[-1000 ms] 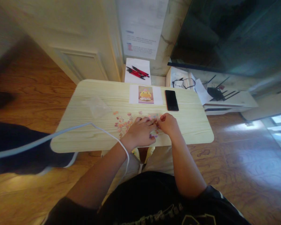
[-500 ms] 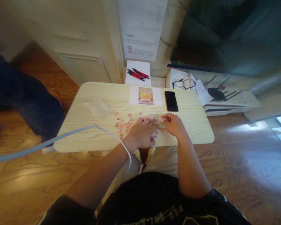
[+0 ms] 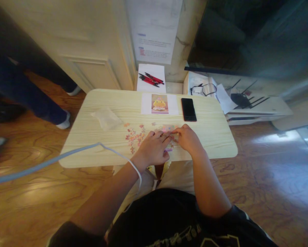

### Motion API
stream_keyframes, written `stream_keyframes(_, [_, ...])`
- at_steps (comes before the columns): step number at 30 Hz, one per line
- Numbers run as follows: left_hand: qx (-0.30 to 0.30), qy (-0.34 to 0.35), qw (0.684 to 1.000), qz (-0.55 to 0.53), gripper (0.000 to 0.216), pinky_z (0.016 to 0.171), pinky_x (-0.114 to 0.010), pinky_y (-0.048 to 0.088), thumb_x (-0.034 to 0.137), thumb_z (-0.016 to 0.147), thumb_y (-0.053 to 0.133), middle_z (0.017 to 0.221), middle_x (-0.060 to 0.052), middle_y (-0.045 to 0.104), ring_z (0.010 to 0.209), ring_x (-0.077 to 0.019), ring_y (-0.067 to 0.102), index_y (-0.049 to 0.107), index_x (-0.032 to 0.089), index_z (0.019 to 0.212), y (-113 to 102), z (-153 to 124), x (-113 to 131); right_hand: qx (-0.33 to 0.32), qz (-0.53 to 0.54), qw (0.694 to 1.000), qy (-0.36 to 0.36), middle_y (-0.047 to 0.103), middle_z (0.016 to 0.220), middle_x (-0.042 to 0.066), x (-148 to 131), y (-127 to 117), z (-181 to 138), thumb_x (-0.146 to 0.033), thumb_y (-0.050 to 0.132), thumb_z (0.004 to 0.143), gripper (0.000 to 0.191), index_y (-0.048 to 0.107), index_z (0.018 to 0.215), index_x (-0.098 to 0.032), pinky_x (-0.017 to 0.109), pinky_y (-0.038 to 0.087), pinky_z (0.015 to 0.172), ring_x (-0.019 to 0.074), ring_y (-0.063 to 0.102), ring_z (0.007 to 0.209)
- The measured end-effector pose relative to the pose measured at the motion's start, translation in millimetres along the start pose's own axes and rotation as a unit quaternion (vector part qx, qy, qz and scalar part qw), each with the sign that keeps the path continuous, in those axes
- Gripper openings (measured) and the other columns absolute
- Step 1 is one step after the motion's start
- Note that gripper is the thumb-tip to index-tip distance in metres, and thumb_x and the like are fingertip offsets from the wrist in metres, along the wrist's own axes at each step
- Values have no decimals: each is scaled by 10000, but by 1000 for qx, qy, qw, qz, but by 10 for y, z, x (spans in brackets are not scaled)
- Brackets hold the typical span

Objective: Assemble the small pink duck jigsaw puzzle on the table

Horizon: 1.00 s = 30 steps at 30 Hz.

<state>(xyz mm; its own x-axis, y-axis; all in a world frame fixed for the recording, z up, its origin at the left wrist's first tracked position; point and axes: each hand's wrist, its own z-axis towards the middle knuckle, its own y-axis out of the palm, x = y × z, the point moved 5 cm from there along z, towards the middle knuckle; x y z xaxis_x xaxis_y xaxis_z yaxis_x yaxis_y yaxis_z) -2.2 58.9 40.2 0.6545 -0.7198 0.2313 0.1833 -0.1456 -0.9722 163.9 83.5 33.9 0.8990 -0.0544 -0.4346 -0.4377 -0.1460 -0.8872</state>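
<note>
My left hand lies over a partly joined jigsaw puzzle, its fingers stretched out across the pieces and covering much of them. Close against its fingertips is my right hand, thumb and index finger drawn together at the puzzle's right side. Anything between those fingers is too small to make out. Loose puzzle pieces, pink and orange, are scattered left of my left hand. Beyond the hands lies a paper with a printed picture of a yellow cartoon figure.
On the pale wooden table are a black phone and a clear plastic bag. A white cable crosses my left wrist. Red pens lie behind the table. A person's legs are at the left.
My right hand has moved slightly left, bringing its fingertips up to those of my left hand. My left hand stays over the puzzle. The person at the left has shifted their legs.
</note>
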Motion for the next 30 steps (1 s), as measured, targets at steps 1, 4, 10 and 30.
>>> stream_keyframes(1, [-1, -2, 1000, 0, 619, 1062, -538, 384, 373, 854, 600, 1558, -96, 552, 1374, -354, 484, 566, 227, 1454, -3, 9, 9, -3, -6, 1000, -8, 631, 1125, 93, -19, -9, 9, -185, 649, 933, 290, 815, 1158, -265, 307, 482, 922, 205, 657, 924])
stream_keyframes(4, [4, -1, 1000, -6, 609, 1064, -537, 392, 374, 868, 592, 1564, -104, 545, 1379, -353, 486, 561, 214, 1455, -18, 18, 19, 6, 12, 1000, -21, 663, 1144, 110, -32, -47, 28, -141, 599, 936, 294, 800, 1135, -221, 315, 484, 937, 215, 667, 967])
stream_keyframes(10, [100, -60, 986, -120, 478, 1079, -489, 447, 347, 946, 564, 1440, -117, 638, 1309, -309, 572, 587, 201, 1401, -58, -97, -242, 34, 227, 973, -5, 768, 993, 31, 43, -69, -3, -195, 577, 954, 187, 726, 1066, -196, 283, 523, 845, 174, 702, 910])
stream_keyframes(30, [282, -246, 712, -595, 369, 841, -345, 615, 475, 798, 851, 950, -81, 810, 848, -199, 762, 786, 164, 985, 107, -260, -732, -36, 402, 912, -76, 779, 959, 19, -576, 236, 76, -287, 705, 883, 187, 725, 1061, -232, 281, 579, 747, 158, 721, 831])
